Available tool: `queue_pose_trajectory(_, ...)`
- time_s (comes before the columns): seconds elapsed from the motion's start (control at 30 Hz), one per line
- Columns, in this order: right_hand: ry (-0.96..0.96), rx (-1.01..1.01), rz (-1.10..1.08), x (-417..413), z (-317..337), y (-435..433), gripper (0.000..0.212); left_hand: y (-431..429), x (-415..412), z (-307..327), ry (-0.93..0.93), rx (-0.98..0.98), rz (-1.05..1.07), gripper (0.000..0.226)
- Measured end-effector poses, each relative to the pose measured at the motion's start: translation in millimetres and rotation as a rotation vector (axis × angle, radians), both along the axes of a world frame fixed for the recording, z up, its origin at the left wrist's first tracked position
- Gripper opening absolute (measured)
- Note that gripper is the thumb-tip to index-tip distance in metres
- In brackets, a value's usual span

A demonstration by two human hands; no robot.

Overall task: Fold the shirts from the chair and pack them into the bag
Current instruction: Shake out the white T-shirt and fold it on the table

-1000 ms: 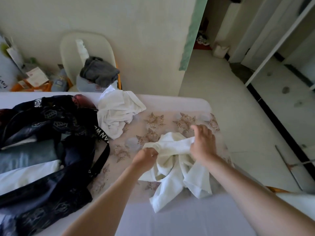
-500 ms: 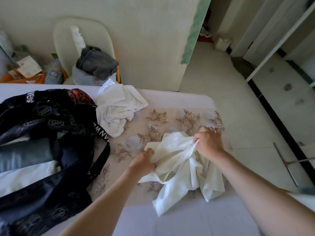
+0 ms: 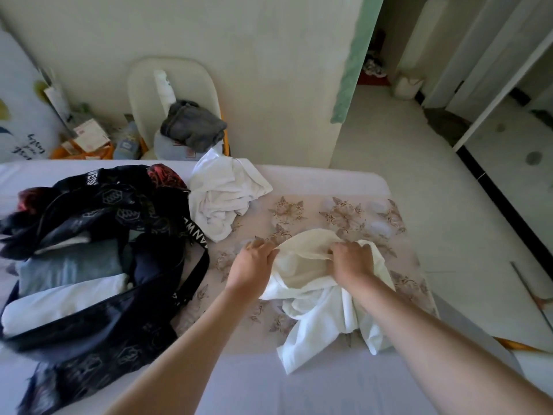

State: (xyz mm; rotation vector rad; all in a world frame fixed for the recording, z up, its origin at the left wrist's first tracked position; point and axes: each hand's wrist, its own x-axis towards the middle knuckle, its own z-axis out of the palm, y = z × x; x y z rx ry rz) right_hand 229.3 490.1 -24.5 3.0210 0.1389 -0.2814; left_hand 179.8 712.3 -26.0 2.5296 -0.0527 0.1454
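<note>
A crumpled cream-white shirt [image 3: 317, 307] lies on the flowered bed cover in front of me. My left hand [image 3: 254, 268] grips its left upper edge and my right hand [image 3: 350, 262] grips the fabric at its top right, the cloth bunched between them. A second white shirt [image 3: 221, 196] lies crumpled further back, next to the open black bag [image 3: 98, 322], which holds folded white and blue-grey clothes. Behind the bed stands a pale chair [image 3: 143, 94] with a dark grey garment [image 3: 191, 127] on a light blue one.
The bed [image 3: 329, 181] ends at its right edge beside a pale tiled floor [image 3: 404, 181]. A wall corner with a green strip stands behind. Papers, a bottle and orange items clutter the floor left of the chair. A thin pole lies on the floor at far right.
My hands have moved along the shirt's top edge, the left one up and to its left corner, the right one inward, so the opening is now spread between them. The head camera tilted slightly.
</note>
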Motion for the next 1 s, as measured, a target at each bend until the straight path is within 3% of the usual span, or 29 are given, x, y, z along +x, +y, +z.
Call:
queue_pose_trajectory(0.1, -0.118, 0.19, -0.001, 4, 22, -6, 0.02, 3, 7, 31, 0.072, 0.007, 0.012, 0.033)
queue_pose_trajectory(0.27, -0.124, 0.607, -0.052, 14, 96, -19, 0.029, 8, 28, 113, 0.048, -0.015, 0.059, 0.03)
queue_pose_trajectory(0.43, -0.3, 0.658, -0.038, 13, 174, -35, 0.041, 11, 37, 213, 0.043, 0.248, -0.114, 0.038)
queue_pose_trajectory(0.6, -0.357, 0.822, -0.072, 0, 250, -42, 0.049, 15, 8, 298, 0.017, 0.437, -0.306, 0.077)
queue_pose_trajectory(0.77, -0.374, 0.932, 0.011, -26, 314, -47, 0.045, 31, -26, 339, 0.091, 0.312, -0.292, 0.096)
queue_pose_trajectory(0.83, -0.31, 1.005, 0.055, -39, 332, -48, 0.033, 37, -38, 345, 0.012, 0.357, -0.281, 0.081)
queue_pose_trajectory(0.9, -0.246, 1.045, 0.096, -52, 346, -49, 0.024, 43, -47, 352, -0.14, 0.274, -0.192, 0.046)
queue_pose_trajectory(1.0, -0.239, 0.94, 0.143, -65, 358, -50, 0.013, 52, -65, 372, -0.224, 0.126, -0.067, 0.038)
